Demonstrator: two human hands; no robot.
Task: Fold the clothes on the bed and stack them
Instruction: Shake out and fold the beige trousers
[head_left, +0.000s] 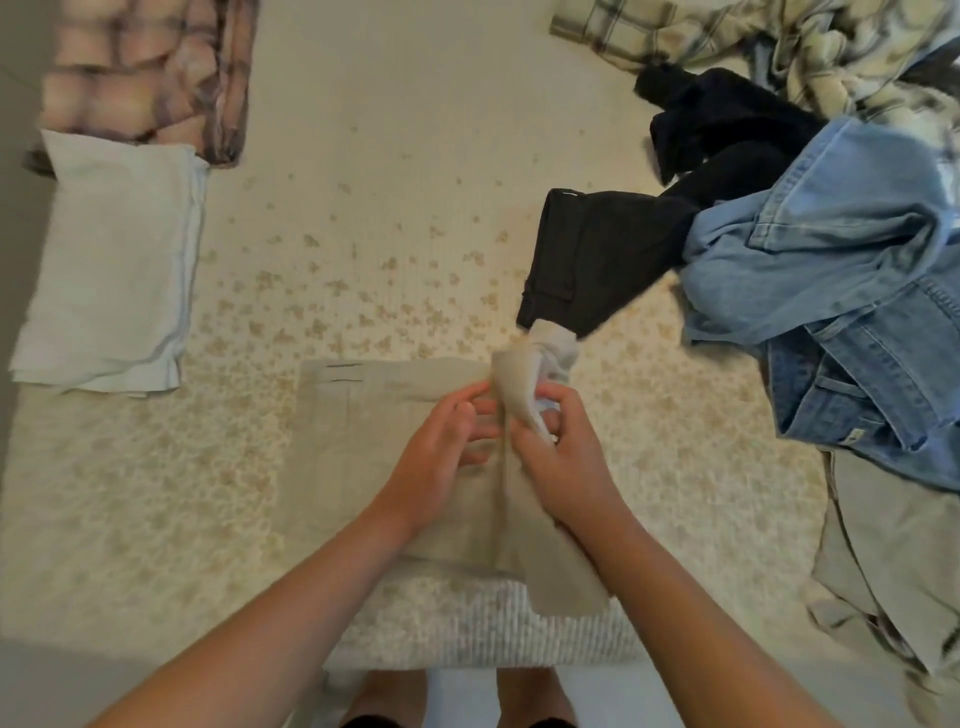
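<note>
My right hand pinches the beige trousers at their limp, light pocket lining, just beside my loosely curled left hand, whose grip I cannot tell.

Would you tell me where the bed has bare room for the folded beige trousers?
Bare bedspread lies between the folded white cloth and the dark trousers. The right side is crowded with jeans and a plaid shirt.
</note>
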